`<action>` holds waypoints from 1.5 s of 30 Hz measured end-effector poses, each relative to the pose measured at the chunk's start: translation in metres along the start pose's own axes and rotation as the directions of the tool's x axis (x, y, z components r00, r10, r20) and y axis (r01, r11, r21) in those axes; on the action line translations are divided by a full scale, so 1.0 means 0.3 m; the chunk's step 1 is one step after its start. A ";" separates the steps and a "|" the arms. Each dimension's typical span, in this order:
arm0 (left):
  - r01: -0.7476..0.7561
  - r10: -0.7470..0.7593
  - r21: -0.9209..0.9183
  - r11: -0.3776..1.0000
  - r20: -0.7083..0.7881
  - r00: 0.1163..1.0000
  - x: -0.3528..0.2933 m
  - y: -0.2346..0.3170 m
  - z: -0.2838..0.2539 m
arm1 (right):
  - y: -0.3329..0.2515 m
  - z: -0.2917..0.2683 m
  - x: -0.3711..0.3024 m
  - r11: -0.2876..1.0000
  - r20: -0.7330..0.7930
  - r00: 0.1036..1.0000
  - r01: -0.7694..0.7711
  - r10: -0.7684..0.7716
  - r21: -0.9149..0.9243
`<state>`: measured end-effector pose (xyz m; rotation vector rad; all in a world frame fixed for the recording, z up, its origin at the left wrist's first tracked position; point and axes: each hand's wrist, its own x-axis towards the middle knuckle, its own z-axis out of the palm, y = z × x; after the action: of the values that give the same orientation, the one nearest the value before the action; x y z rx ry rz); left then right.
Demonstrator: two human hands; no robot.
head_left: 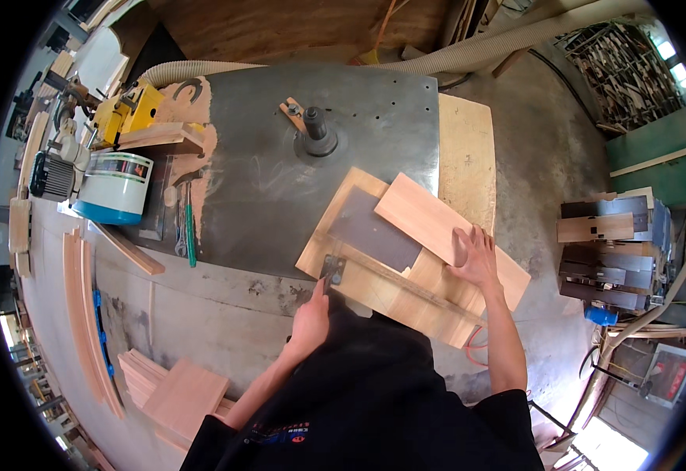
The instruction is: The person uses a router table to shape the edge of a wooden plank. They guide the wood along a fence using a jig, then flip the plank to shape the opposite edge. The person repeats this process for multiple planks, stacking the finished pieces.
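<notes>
A pale pinkish wooden board (437, 212) lies slanted across a wooden jig (358, 182). My right hand (476, 257) spans the board, fingers toward its far edge and thumb toward its near one. Set into the jig are a dark grey panel (366, 224) and a long wooden strip (405, 284). At the jig's near left corner, a dark metal fitting (332, 269) is fixed, and my left hand (310, 320) is closed at its near end. Part of that grip is hidden. The jig rests over the front edge of a grey metal machine table (256, 180).
A dark upright spindle (315, 129) rises from the table, near a small wooden piece (290, 112). At left are a yellow machine (127, 114), a white-and-blue bucket (114, 188), a hammer (187, 179) and a green-handled tool (190, 228). Stacked boards (186, 392) lie lower left.
</notes>
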<state>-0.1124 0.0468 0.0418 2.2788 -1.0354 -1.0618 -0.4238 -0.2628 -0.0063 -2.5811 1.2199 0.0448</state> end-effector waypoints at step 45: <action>0.119 -0.060 0.204 0.972 -0.277 0.959 0.143 -0.036 0.158 | 0.468 0.858 -0.456 0.465 0.110 0.839 -0.399 0.532 0.790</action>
<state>-0.1262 0.0179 -0.0145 2.5802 -0.9841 -0.6697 -0.5946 -0.1752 -0.2666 -1.4303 1.5196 -0.4922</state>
